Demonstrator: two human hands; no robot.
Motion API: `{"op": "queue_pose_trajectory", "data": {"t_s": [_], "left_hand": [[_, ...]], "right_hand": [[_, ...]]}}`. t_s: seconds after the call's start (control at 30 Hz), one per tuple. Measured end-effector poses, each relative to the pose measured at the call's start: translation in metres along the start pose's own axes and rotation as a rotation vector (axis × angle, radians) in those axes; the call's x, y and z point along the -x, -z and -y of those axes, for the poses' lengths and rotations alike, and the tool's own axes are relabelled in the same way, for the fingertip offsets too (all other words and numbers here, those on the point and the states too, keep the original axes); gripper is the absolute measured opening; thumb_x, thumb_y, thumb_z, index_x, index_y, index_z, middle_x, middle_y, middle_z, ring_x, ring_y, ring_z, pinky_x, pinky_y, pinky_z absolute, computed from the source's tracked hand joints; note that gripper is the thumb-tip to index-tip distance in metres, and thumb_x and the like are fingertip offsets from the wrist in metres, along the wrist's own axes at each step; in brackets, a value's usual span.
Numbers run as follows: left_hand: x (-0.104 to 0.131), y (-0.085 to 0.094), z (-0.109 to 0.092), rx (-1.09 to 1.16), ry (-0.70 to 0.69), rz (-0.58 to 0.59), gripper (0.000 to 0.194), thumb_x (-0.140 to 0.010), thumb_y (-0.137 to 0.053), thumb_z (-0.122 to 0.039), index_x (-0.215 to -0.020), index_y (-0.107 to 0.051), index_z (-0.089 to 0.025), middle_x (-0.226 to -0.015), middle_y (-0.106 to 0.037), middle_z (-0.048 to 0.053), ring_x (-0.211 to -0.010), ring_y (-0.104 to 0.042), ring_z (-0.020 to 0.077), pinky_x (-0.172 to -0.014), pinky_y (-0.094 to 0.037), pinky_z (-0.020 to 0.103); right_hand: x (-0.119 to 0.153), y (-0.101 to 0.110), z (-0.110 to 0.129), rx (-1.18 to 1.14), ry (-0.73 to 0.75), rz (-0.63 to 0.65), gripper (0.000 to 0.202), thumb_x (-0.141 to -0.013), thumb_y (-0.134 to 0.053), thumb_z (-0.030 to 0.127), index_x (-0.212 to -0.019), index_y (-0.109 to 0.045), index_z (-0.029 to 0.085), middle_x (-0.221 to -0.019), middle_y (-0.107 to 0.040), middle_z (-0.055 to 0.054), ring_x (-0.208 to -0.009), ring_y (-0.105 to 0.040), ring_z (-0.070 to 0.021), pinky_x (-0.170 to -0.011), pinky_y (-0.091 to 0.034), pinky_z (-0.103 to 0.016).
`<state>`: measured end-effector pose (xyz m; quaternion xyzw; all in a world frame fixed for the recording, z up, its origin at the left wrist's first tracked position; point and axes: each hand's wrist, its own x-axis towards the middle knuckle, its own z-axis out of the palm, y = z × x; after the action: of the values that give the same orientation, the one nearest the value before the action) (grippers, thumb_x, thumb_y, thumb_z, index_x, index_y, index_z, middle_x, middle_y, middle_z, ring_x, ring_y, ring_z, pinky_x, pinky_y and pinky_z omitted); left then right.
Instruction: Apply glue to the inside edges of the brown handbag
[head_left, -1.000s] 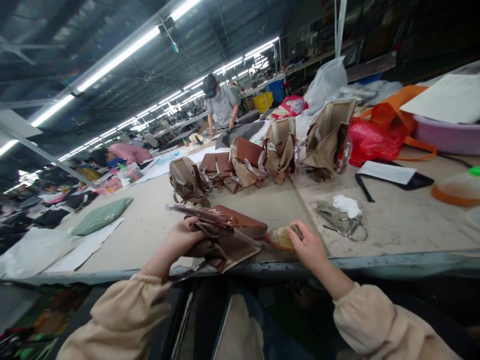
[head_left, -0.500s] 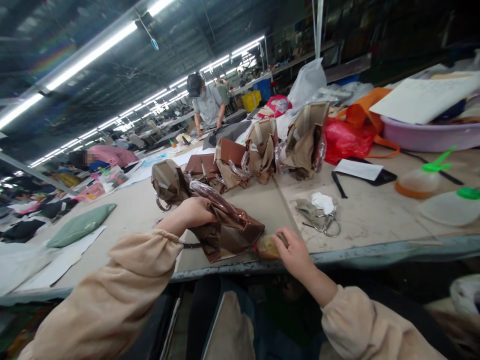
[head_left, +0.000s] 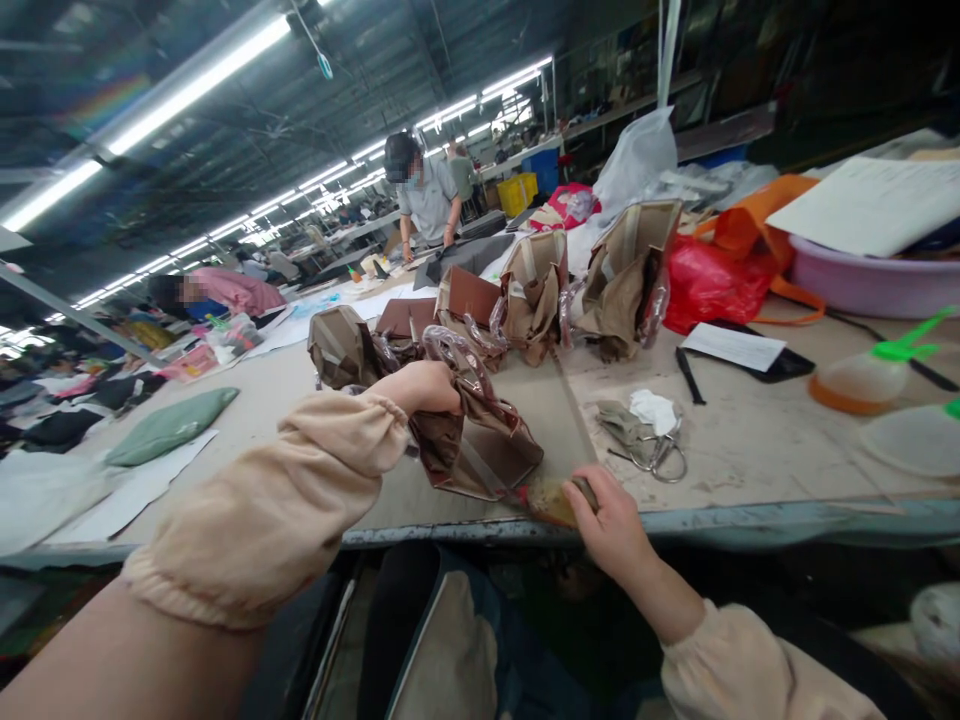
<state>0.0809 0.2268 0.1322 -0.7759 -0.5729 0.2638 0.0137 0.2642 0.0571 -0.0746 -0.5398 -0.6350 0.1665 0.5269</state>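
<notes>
Gripping a brown bag (head_left: pixel 491 450) and a squeeze bottle (head_left: pixel 553 500) by the edge of the tabletop (head_left: pixel 765 450)

The person's left hand (head_left: pixel 429 388) clasps the brown bag near its open end, the fingers bent in toward the folds and partly hidden by the fabric. The bag is tilted at the front of the tabletop; whether its base rests on the surface is unclear.

The right hand (head_left: pixel 611 520) pinches the squeeze bottle between thumb and curled fingers. The bottle's red tip (head_left: pixel 523 495) is at the bag's lower edge, too small to tell whether the two touch.

Behind, a row of other bags (head_left: pixel 531 295) stands across the tabletop. To the right lies a crumpled white wad (head_left: pixel 652 410), with two green-topped bottles (head_left: pixel 859 383) farther right. A person in a grey shirt (head_left: pixel 431 200) stands beyond the row.
</notes>
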Motion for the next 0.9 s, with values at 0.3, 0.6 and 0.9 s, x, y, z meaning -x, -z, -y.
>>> {"op": "queue_pose_trajectory", "data": {"t_s": [0.3, 0.6, 0.9], "left_hand": [[-0.017, 0.002, -0.019, 0.021, -0.030, -0.084, 0.055, -0.065, -0.060, -0.047, -0.106, -0.072, -0.012, -0.101, -0.071, 0.016, -0.090, -0.067, 0.0304, -0.071, -0.051, 0.031], [-0.024, 0.000, -0.021, 0.033, -0.043, -0.093, 0.058, -0.062, -0.062, -0.049, -0.105, -0.072, -0.011, -0.100, -0.071, 0.017, -0.087, -0.067, 0.0303, -0.067, -0.052, 0.031], [-0.021, 0.001, -0.028, 0.052, -0.060, -0.107, 0.055, -0.061, -0.063, -0.048, -0.101, -0.073, -0.012, -0.097, -0.071, 0.016, -0.087, -0.067, 0.0306, -0.067, -0.052, 0.032]], "right_hand": [[0.006, 0.004, 0.004, 0.045, 0.115, 0.013, 0.005, -0.092, -0.047, 0.021, -0.088, -0.049, 0.021, -0.082, -0.052, -0.004, -0.081, -0.049, -0.0199, -0.074, -0.041, -0.035], [0.010, 0.002, 0.011, 0.029, 0.174, 0.039, 0.003, -0.092, -0.048, 0.017, -0.091, -0.048, 0.019, -0.086, -0.051, -0.005, -0.084, -0.047, -0.0207, -0.075, -0.042, -0.037], [0.014, 0.011, 0.014, 0.113, 0.270, 0.064, 0.005, -0.090, -0.051, 0.015, -0.093, -0.050, 0.018, -0.088, -0.049, -0.008, -0.082, -0.045, -0.0216, -0.072, -0.042, -0.038]]}}
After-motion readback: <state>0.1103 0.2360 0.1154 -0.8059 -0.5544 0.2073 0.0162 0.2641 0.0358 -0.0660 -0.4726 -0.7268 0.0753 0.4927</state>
